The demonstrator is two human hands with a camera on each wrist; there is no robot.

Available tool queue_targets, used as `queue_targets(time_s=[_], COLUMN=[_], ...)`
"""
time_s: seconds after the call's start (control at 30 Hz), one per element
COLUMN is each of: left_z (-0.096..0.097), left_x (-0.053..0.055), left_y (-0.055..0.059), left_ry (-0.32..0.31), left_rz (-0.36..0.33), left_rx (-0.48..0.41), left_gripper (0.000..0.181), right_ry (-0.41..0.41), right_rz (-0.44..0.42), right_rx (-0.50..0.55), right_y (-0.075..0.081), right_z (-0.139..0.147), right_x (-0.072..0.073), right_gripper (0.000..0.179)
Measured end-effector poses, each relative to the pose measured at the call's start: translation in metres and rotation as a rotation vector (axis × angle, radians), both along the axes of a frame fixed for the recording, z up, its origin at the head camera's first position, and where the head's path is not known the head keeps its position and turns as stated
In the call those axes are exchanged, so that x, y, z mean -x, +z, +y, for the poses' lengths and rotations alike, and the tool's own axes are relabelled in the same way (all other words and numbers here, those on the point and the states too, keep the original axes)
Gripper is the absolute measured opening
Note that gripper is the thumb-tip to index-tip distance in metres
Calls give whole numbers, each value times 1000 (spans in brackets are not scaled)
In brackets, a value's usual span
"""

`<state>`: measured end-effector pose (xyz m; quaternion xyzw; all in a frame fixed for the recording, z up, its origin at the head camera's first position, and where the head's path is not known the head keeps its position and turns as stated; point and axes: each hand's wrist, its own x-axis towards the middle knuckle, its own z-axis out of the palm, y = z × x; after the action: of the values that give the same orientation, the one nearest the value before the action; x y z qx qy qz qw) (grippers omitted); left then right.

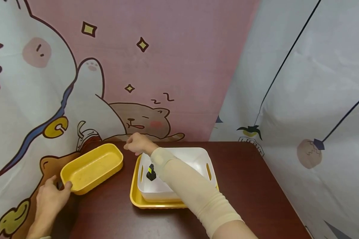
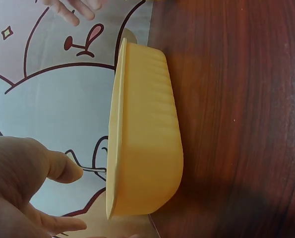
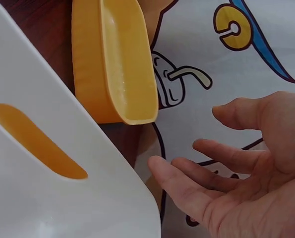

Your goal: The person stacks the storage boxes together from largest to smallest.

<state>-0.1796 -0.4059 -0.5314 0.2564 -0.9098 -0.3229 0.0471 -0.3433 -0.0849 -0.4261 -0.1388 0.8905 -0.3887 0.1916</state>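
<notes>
A small yellow tray [image 1: 92, 167] with rounded corners sits at the left end of the dark table. My left hand [image 1: 51, 197] is by its near left end, thumb right at the rim. In the left wrist view that hand [image 2: 18, 186] has its thumb and fingers spread beside the tray's wall [image 2: 149, 139]. My right hand [image 1: 139, 143] reaches past the far left corner of a white basket [image 1: 157, 196]. The right wrist view shows this hand [image 3: 251, 173] holding nothing, fingers loosely extended toward the tray.
The white basket, with slotted handles, stands in a larger yellow tray [image 1: 134, 196]. Inside the basket is a small black object [image 1: 151, 174] with a yellow-green patch. My right forearm crosses over the basket. Printed cloth [image 1: 191, 66] hangs behind and beside the table [image 1: 242, 186].
</notes>
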Motion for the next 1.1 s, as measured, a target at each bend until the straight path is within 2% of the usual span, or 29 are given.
queue_targets(time_s=[0.23,0.43,0.57,0.77,1.1], left_z=[-9,-8,-6,-9,-19], left_x=[-2,-4,-3,0,10], left_y=[-6,-3,-2,-8,-16], left_ry=[15,14,18,18,29], left_rz=[-57,-89,-73,-29,-8], left_rx=[-30,-68,-83,-56,-42], left_gripper=[84,84,83,77,69], right_ry=[7,-3,6,-8,38], right_rz=[-11,-27,-28,-64,-80], right_rx=[-27,-61,-76,-73,-159], right_y=[-10,-16,-23,-33,-30], right_z=[-14,-23,-29,-40,-54], right_x=[4,11,17,19,16], right_gripper=[43,44,45,45,50])
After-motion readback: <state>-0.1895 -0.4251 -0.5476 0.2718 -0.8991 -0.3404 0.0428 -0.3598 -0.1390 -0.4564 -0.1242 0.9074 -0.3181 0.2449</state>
